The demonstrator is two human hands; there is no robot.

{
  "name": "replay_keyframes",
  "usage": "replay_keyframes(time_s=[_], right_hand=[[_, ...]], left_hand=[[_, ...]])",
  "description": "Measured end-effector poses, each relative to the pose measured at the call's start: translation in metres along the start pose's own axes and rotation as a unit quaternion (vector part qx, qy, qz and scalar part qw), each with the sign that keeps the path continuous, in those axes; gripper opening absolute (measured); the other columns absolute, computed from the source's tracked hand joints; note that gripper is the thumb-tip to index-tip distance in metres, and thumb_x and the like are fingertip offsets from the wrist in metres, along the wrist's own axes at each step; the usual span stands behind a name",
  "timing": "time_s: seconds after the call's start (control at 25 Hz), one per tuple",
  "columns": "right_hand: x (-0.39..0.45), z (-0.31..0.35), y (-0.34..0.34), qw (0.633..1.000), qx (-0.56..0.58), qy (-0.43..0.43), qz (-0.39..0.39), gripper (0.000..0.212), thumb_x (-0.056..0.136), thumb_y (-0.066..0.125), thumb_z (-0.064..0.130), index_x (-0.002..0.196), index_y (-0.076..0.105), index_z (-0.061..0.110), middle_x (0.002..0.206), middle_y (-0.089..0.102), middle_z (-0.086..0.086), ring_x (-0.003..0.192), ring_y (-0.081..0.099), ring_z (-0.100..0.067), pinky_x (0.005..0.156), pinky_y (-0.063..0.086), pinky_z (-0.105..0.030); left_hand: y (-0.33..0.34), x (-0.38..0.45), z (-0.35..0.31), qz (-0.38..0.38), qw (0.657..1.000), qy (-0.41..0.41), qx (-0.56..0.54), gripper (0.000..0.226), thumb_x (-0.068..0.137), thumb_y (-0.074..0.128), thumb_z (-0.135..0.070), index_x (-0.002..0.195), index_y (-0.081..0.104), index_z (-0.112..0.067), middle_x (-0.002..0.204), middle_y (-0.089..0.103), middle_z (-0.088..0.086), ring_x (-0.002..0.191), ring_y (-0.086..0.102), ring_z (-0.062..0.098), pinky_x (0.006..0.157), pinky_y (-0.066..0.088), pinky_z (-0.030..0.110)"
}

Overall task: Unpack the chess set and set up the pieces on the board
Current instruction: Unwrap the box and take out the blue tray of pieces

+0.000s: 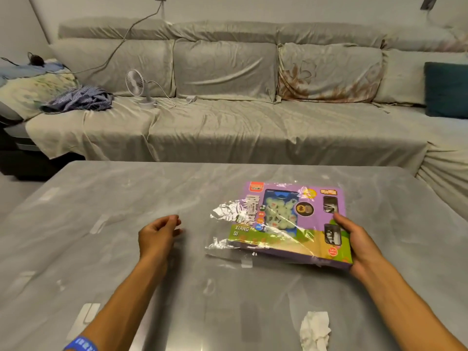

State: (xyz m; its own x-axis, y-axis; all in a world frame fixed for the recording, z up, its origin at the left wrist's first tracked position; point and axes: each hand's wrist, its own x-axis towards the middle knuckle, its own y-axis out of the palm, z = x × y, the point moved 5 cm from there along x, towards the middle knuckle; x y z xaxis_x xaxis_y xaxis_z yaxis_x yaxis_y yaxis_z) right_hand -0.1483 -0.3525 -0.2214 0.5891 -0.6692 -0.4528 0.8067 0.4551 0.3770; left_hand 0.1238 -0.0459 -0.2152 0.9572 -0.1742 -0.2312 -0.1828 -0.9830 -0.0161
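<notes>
R hand point(359, 245) grips chess box point(293, 221), pieces inside; wrap point(228, 211) half off.

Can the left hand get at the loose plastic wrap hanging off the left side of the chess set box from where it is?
Probably yes. The left hand hovers over bare table beside the plastic wrap, nothing between, while the right hand holds the chess set box.

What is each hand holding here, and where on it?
The right hand holds the chess set box by its near right corner, thumb on top. The left hand holds nothing.
</notes>
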Motion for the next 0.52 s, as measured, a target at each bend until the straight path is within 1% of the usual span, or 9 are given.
replay_keyframes(time_s=[0.04,0.12,0.16,0.2,0.24,0.32,0.36,0.44,0.52], right_hand=[[0.0,0.0,-0.002,1.0,0.003,0.0,-0.002,0.04,0.085,0.062,0.034,0.118,0.065,0.012,0.107,0.071,-0.017,0.08,0.07,-0.034,0.078,0.055,-0.056],[-0.002,-0.002,-0.001,1.0,0.004,0.007,-0.001,0.04,0.085,0.062,0.034,0.118,0.065,0.012,0.107,0.07,-0.018,0.081,0.07,-0.034,0.08,0.054,-0.056],[-0.003,-0.003,0.001,1.0,0.007,0.012,0.004,0.039,0.085,0.062,0.035,0.117,0.065,0.012,0.108,0.07,-0.018,0.082,0.07,-0.035,0.081,0.054,-0.056],[-0.004,-0.005,0.005,1.0,0.01,0.015,0.009,0.038,0.086,0.061,0.035,0.116,0.066,0.012,0.108,0.07,-0.018,0.082,0.07,-0.035,0.08,0.054,-0.056],[-0.004,-0.006,0.008,1.0,0.012,0.019,0.015,0.036,0.087,0.06,0.035,0.114,0.066,0.013,0.108,0.07,-0.018,0.083,0.071,-0.035,0.079,0.055,-0.056],[-0.003,-0.008,0.012,0.999,0.011,0.025,0.023,0.035,0.087,0.06,0.036,0.114,0.067,0.014,0.109,0.07,-0.018,0.084,0.071,-0.035,0.077,0.055,-0.055],[-0.003,-0.008,0.012,0.999,0.009,0.025,0.02,0.037,0.087,0.06,0.036,0.115,0.066,0.014,0.11,0.07,-0.018,0.084,0.071,-0.035,0.078,0.055,-0.055],[-0.001,-0.004,0.007,1.0,0.016,0.007,0.001,0.039,0.087,0.06,0.035,0.117,0.065,0.012,0.108,0.07,-0.018,0.083,0.071,-0.035,0.077,0.056,-0.054],[-0.001,0.002,-0.001,0.999,0.035,-0.02,-0.021,0.038,0.089,0.057,0.035,0.118,0.064,0.012,0.104,0.072,-0.017,0.078,0.072,-0.032,0.069,0.058,-0.051]], left_hand=[[0.003,0.004,0.0,0.034,0.999,0.001,0.037,0.032,0.087,0.066,-0.033,0.111,0.066,-0.013,0.102,0.069,0.002,0.081,0.065,0.014,0.064,0.046,0.027],[0.021,0.004,0.004,0.113,0.988,-0.011,0.103,0.054,0.08,0.069,-0.048,0.122,0.058,-0.015,0.112,0.065,0.002,0.09,0.064,0.017,0.07,0.048,0.028],[0.034,-0.001,0.006,0.143,0.982,-0.022,0.122,0.057,0.079,0.069,-0.05,0.125,0.054,-0.019,0.115,0.062,0.002,0.091,0.065,0.019,0.07,0.049,0.028],[0.046,-0.007,0.009,0.163,0.977,-0.024,0.136,0.056,0.079,0.071,-0.048,0.126,0.053,-0.021,0.115,0.062,0.003,0.09,0.065,0.02,0.069,0.05,0.028],[0.055,-0.01,0.012,0.167,0.974,-0.016,0.152,0.048,0.081,0.072,-0.041,0.122,0.056,-0.02,0.113,0.063,0.003,0.088,0.065,0.019,0.067,0.049,0.027],[0.062,-0.011,0.014,0.124,0.982,0.007,0.142,0.02,0.084,0.071,-0.021,0.102,0.066,-0.017,0.101,0.069,0.005,0.079,0.065,0.016,0.064,0.049,0.025],[0.058,-0.009,0.014,0.095,0.988,0.014,0.12,0.011,0.084,0.07,-0.014,0.094,0.069,-0.016,0.096,0.071,0.007,0.074,0.064,0.016,0.063,0.048,0.025],[0.043,0.002,0.011,0.04,0.995,0.024,0.092,0.011,0.083,0.069,-0.007,0.089,0.071,-0.016,0.089,0.072,0.009,0.067,0.061,0.015,0.066,0.049,0.026],[0.02,0.02,0.005,-0.009,0.996,0.029,0.087,0.012,0.082,0.069,-0.006,0.088,0.071,-0.016,0.088,0.072,0.009,0.069,0.062,0.016,0.073,0.052,0.029]])
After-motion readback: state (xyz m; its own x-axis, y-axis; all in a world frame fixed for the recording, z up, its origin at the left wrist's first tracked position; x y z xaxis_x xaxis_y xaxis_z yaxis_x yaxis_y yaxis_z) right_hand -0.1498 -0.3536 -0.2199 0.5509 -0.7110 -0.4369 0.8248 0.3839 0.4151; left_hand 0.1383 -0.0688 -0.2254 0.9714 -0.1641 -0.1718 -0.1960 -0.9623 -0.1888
